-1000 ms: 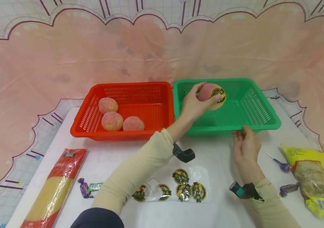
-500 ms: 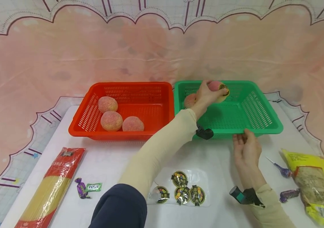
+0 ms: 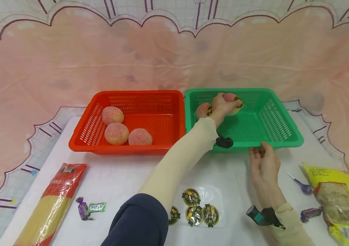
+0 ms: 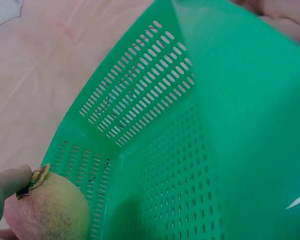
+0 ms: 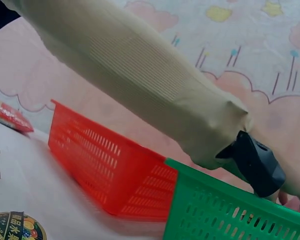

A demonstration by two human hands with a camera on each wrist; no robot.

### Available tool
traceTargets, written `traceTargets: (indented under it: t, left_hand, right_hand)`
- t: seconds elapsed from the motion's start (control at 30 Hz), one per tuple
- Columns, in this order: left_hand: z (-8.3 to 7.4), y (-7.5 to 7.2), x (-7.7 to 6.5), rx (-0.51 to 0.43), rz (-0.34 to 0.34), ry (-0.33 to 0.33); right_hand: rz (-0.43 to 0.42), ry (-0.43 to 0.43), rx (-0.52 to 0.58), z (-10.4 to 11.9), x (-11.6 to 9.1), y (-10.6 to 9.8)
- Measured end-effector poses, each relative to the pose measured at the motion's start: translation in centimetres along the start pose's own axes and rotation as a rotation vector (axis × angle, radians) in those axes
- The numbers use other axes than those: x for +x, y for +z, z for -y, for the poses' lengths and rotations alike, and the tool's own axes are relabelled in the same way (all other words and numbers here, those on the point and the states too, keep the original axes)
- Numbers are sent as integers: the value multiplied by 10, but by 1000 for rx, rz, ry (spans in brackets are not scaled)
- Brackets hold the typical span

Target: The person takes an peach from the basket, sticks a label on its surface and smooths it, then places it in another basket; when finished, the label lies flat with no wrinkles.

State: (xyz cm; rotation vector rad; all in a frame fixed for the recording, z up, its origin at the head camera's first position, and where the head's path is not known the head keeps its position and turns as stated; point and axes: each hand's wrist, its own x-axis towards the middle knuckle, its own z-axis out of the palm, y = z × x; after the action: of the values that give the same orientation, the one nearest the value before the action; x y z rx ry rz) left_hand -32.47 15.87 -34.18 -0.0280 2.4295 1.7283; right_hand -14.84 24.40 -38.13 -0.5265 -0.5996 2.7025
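Note:
My left hand [image 3: 222, 106] reaches into the green basket [image 3: 285, 128] and holds a pink-yellow peach [image 3: 235, 108] over its back part. A round black-and-gold sticker is on that peach, under my thumb in the left wrist view, where the peach [image 4: 57, 212] hangs beside the basket wall. Another stickered peach [image 3: 203, 111] lies at the basket's left end, partly behind my left hand. At the front rim, my right hand [image 3: 265, 165] grips the green basket, thumb on the edge and fingers tucked under it.
A red basket [image 3: 162, 147] with three peaches stands left. On the table, a sheet of round stickers [image 3: 194, 215] lies in front. Noodles [image 3: 54, 201] and wrapped candies [image 3: 83, 209] are left; a lollipop [image 3: 306, 188], purple candy [image 3: 310, 214] and yellow bag [image 3: 340, 198] are right.
My left hand moved right and deeper into the green basket with the held peach, then lowered slightly, uncovering the other peach there. The right hand stayed at the rim.

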Motion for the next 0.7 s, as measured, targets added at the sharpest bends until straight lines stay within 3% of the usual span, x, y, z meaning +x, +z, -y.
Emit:
traceTargets:
  t: [0.27,0.7]
  left_hand:
    - [9,1,8,-80,99,-39]
    - [14,1,15,49,181,-42]
  right_hand:
    - [-9,7,-41,3,-1,-1]
    - [8,17,-75,6,1,-1]
